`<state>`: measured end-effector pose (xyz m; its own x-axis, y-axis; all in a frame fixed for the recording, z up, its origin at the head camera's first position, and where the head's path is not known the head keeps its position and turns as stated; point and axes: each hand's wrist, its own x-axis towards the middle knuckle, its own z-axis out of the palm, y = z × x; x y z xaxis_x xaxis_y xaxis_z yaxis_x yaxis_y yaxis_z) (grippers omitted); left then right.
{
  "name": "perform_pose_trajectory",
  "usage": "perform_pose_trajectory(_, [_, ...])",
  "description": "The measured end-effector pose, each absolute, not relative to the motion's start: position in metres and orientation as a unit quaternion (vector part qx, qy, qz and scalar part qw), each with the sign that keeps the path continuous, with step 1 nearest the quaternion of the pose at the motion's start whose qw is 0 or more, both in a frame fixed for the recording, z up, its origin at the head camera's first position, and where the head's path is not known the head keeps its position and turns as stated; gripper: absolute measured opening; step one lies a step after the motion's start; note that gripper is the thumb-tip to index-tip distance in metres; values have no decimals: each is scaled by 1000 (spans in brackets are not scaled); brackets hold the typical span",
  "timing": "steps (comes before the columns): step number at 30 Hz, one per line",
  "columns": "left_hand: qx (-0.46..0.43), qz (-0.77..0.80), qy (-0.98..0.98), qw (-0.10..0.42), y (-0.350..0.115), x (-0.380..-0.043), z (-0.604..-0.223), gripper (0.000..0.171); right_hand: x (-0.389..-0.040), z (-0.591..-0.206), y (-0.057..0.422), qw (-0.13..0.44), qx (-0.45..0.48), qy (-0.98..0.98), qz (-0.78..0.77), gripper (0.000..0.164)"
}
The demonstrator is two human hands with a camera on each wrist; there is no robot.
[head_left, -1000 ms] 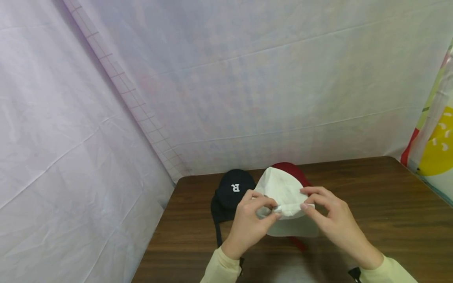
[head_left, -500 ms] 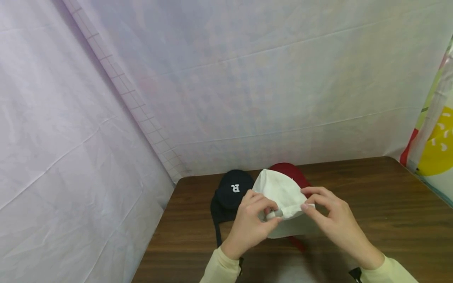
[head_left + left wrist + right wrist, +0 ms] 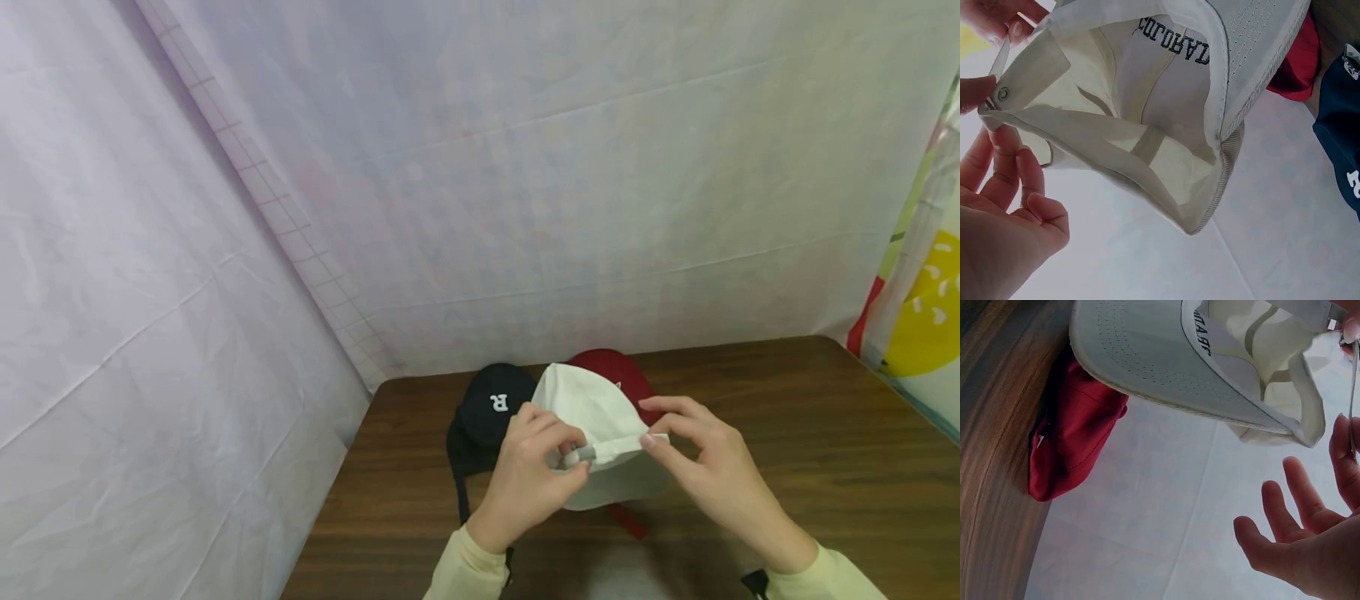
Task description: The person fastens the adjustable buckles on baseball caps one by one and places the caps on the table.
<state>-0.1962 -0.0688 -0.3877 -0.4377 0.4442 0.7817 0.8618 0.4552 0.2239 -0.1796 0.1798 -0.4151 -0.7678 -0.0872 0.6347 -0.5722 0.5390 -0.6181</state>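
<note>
Both hands hold a white baseball cap (image 3: 585, 404) above the table, its back toward me and its grey underbrim (image 3: 1147, 369) beyond. My left hand (image 3: 534, 471) pinches the back strap (image 3: 621, 450) beside a grey metal buckle (image 3: 584, 453). At the strap's other end, my right hand (image 3: 708, 454) pinches it between thumb and index finger, the other fingers spread. The left wrist view looks into the cap's hollow, where dark stitched lettering (image 3: 1174, 40) and a round snap-like ring (image 3: 1003, 94) show. The left thumb tip overlaps the strap edge there.
A dark navy cap (image 3: 487, 412) with a white R lies behind on the left. Just behind the white cap is a red cap (image 3: 617, 373), with a red strap (image 3: 627, 521) showing below. The brown wooden table (image 3: 810, 417) meets a pale curtain (image 3: 600, 208) at the back.
The white cap has tilted slightly, its crown shifting left and down. More of the metal buckle shows by the left fingers, and the strap is stretched straighter. Both hands stay nearly in place.
</note>
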Motion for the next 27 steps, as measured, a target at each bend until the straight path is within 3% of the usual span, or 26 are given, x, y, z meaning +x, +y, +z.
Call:
perform_pose_trajectory(15, [-415,-329,-793,301,-72,-194,-389,20,-178,-412,180,281,198,-826,446,14])
perform_pose_trajectory(27, [-428,-323,-773,339,-72,-197,-387,19,-179,-413,181,285,191,-827,445,12])
